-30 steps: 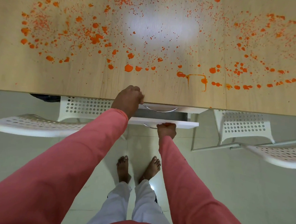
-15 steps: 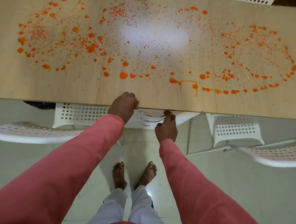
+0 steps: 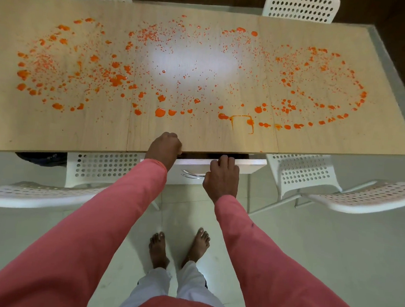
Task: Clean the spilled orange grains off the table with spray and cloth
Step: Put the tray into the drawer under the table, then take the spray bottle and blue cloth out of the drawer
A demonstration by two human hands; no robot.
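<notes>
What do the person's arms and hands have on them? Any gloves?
No gloves. Both the left hand and the right hand are bare, with no rings or watch showing. Each arm wears a long, plain salmon-pink sleeve reaching the wrist. The right sleeve has a few small dark specks on it.

Orange grains spilled across a pale wooden worktop.

The grains lie in three rough rings side by side — one at the left, one in the middle, one at the right — with fine specks inside each ring and larger glossy blobs along the outlines. The thickest clumps sit where the left and middle rings meet, and a row of blobs runs along the near side. Near the front edge, right of centre, a thin orange outline forms an open-bottomed square. A bright glare patch covers the middle ring's centre.
</notes>
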